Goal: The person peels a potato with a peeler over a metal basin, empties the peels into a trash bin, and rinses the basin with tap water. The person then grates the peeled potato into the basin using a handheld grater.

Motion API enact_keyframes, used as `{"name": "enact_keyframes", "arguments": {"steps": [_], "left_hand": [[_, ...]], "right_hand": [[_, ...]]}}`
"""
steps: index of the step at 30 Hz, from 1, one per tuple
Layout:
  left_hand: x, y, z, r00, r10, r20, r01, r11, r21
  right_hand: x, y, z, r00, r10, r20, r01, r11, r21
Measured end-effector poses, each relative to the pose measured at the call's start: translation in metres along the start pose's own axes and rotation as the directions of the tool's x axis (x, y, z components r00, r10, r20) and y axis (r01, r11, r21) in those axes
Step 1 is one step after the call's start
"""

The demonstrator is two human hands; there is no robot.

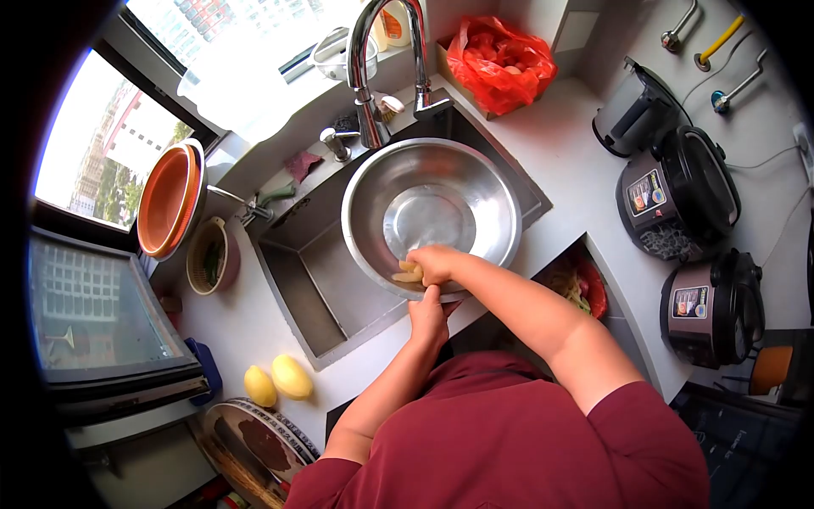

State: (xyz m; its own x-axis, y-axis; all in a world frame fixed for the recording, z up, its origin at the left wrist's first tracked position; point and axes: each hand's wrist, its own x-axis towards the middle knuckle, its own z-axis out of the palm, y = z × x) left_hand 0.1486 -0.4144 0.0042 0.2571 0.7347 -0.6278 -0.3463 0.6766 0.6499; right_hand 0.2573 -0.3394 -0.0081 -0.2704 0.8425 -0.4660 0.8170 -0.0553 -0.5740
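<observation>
A large stainless steel basin (492,204) sits over the sink (309,276) under the faucet, with a little water at its bottom. My left hand (429,318) grips the basin's near rim, thumb on top; its other fingers are mostly hidden below. Inside the near wall, my right hand (437,264) is closed on pale yellow pieces (408,273), which look like ginger though I cannot be sure. The chrome faucet (370,119) arches over the basin's far side. Two peeled yellow potatoes (292,377) lie on the counter left of the sink.
At the back right stands a red plastic bag (500,68). A kettle (636,110) and two cookers (678,195) line the right counter. Orange bowls (165,199) and a small basket (212,254) stand left. A red container (591,288) with food shows below the counter cutout.
</observation>
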Motion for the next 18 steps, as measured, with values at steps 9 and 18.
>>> {"name": "enact_keyframes", "arguments": {"steps": [9, 18], "left_hand": [[0.007, 0.007, 0.004, 0.998, -0.064, 0.011, 0.065, 0.996, -0.067], [0.015, 0.007, -0.01, 0.992, -0.032, -0.119, 0.029, 0.999, -0.025]], "right_hand": [[-0.013, 0.029, -0.017, 0.921, -0.076, -0.382, 0.207, 0.926, 0.315], [-0.192, 0.096, -0.077, 0.644, 0.332, -0.69, 0.15, 0.829, 0.539]]}}
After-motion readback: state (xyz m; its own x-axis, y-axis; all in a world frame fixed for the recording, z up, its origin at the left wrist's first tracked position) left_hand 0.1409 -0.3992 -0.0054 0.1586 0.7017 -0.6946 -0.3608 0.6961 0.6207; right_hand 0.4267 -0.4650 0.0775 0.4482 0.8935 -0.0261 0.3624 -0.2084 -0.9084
